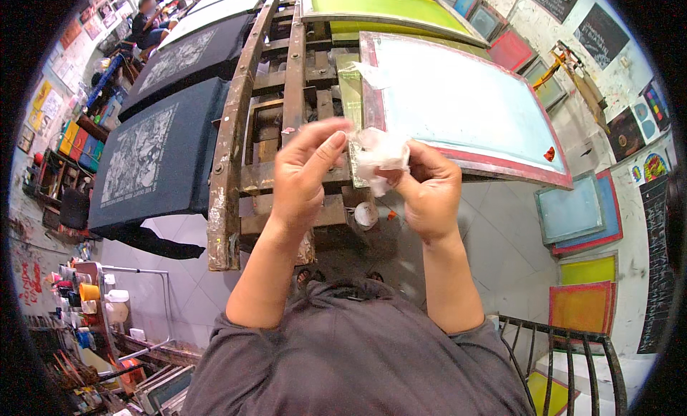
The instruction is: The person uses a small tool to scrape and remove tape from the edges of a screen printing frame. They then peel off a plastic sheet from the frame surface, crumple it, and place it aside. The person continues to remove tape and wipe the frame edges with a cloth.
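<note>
My right hand (435, 190) pinches a crumpled white wad of thin cloth or tissue (383, 158) between thumb and fingers. Just left of it is my left hand (308, 169), with thumb and curled fingers near each other. Those fingers are smeared by motion, so whether they grip anything cannot be told. Beyond the wad, a framed printing screen (465, 101) with pale blue mesh and a reddish border lies tilted on the rack. Another whitish scrap (368, 74) hangs on that screen's left edge.
A worn brown metal and wood rack (232, 165) runs away from me. Dark printed shirts (147, 158) lie on boards at left. A yellow-green screen (386, 4) sits farther back. Several screens (572, 208) lean at right, near a black railing (565, 337). A person (147, 26) sits far left.
</note>
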The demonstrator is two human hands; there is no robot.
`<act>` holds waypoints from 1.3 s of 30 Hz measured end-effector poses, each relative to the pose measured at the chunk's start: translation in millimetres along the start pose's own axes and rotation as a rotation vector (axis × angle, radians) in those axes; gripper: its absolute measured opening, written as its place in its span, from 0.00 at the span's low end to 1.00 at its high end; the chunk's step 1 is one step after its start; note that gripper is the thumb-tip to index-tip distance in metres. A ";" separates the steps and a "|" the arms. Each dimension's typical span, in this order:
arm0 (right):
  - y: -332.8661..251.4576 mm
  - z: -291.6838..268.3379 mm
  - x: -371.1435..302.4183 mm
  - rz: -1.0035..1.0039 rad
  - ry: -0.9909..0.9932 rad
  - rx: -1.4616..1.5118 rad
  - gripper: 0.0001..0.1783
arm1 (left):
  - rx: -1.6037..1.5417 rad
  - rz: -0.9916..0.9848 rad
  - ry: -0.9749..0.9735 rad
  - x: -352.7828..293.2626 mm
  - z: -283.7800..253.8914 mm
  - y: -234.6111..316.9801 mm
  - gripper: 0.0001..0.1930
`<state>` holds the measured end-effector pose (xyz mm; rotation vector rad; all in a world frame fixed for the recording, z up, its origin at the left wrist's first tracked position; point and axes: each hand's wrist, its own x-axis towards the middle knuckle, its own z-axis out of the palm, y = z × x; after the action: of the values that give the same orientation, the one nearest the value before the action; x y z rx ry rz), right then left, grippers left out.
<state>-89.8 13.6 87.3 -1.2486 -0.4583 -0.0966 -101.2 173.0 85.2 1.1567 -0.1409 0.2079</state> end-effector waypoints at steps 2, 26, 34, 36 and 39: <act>3.4 -6.7 2.4 0.056 -0.061 0.161 0.14 | 0.092 0.079 -0.058 0.3 -2.6 -0.6 0.18; 50.2 56.4 10.9 -0.417 -0.560 -0.564 0.31 | -0.413 -0.428 -0.012 -42.2 -64.3 -16.4 0.13; 51.5 67.6 17.3 0.064 -0.098 -0.086 0.11 | -0.102 -0.327 0.032 -61.5 -94.9 19.8 0.29; 64.4 67.2 16.3 0.009 -0.213 -0.089 0.15 | -0.184 -0.329 0.062 -63.9 -93.7 13.8 0.30; 65.2 99.9 6.2 -0.013 -0.380 -0.199 0.38 | -0.521 -0.365 0.026 -66.5 -95.5 0.8 0.31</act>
<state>-91.7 128.8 55.5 -1.4656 -0.8006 0.0891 -165.7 255.0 33.7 0.6437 0.0411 -0.1343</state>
